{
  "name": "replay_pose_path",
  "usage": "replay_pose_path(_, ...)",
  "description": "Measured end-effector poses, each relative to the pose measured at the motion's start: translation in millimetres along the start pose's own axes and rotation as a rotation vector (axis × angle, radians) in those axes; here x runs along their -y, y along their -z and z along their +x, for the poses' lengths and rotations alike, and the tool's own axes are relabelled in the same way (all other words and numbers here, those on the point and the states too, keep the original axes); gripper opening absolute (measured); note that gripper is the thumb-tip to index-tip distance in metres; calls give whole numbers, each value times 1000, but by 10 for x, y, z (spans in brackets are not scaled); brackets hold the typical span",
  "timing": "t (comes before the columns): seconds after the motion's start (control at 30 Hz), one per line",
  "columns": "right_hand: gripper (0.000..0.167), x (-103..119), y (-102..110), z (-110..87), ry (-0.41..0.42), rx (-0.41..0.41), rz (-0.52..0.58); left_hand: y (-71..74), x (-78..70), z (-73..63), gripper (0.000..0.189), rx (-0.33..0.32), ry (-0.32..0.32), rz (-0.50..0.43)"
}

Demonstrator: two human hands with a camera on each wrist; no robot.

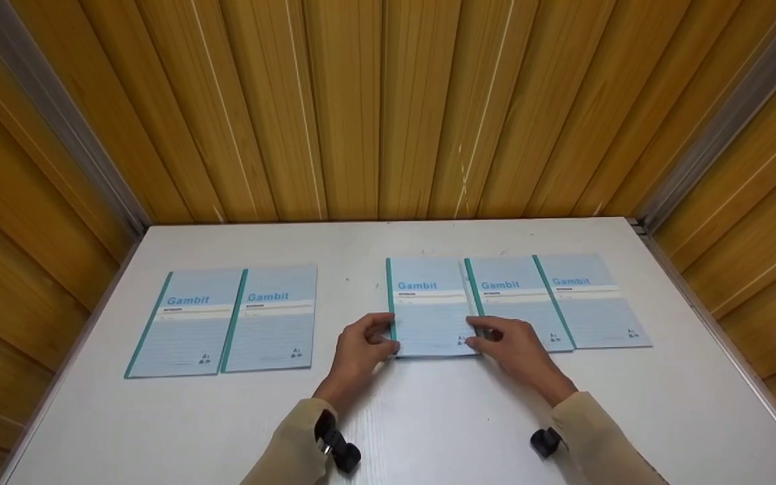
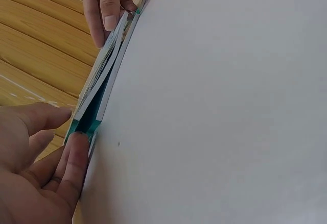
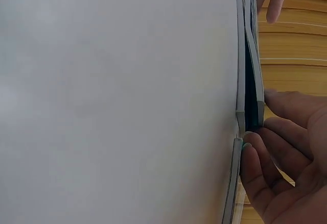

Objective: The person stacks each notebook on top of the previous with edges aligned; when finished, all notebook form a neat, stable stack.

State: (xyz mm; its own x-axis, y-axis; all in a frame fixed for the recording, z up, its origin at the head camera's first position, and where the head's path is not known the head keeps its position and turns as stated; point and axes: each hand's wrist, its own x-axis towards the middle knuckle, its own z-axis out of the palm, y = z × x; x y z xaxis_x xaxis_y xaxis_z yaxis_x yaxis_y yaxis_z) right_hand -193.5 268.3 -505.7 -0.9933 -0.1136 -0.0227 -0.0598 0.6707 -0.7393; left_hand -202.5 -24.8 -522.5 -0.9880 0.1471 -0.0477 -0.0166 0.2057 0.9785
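Observation:
A light-blue Gambit notebook (image 1: pixel 427 330) with a green spine lies right of the table's middle, between my hands. Both wrist views show it on top of a second notebook (image 3: pixel 240 66), a dark wedge of space between them. My left hand (image 1: pixel 360 347) grips the upper notebook's spine side near the bottom corner, thumb toward me. At the opposite edge, my right hand (image 1: pixel 516 342) pinches the lower right corner. In the right wrist view, the fingers (image 3: pixel 255 168) also overlap the end of the neighbouring notebook (image 3: pixel 232 178).
Two matching notebooks, one (image 1: pixel 186 337) beside another (image 1: pixel 270 330), lie at the left. Two more, one (image 1: pixel 516 303) next to another (image 1: pixel 590 310), extend to the right. The white table (image 1: pixel 428 431) meets yellow slatted walls (image 1: pixel 415 114) at the back and sides.

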Motion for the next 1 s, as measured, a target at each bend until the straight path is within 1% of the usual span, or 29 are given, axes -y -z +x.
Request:
replay_pose_path(0.2, 50, -34, -1, 14, -34, -19, 26, -42, 17, -12, 47, -12, -19, 38)
replay_pose_path(0.33, 51, -23, 11, 22, -22, -24, 26, -60, 13, -22, 46, -30, -26, 54)
replay_pose_path(0.67, 46, -10, -3, 23, 7, -23, 29, -79, 29, -19, 41, -63, -30, 69)
replay_pose_path(0.87, 45, -20, -7, 26, -1, -29, 36, -98, 44, -24, 41, -73, -46, 86)
replay_pose_path(1.0, 45, -29, -18, 33, -3, -26, 45, -107, 47, -32, 41, -87, -44, 97)
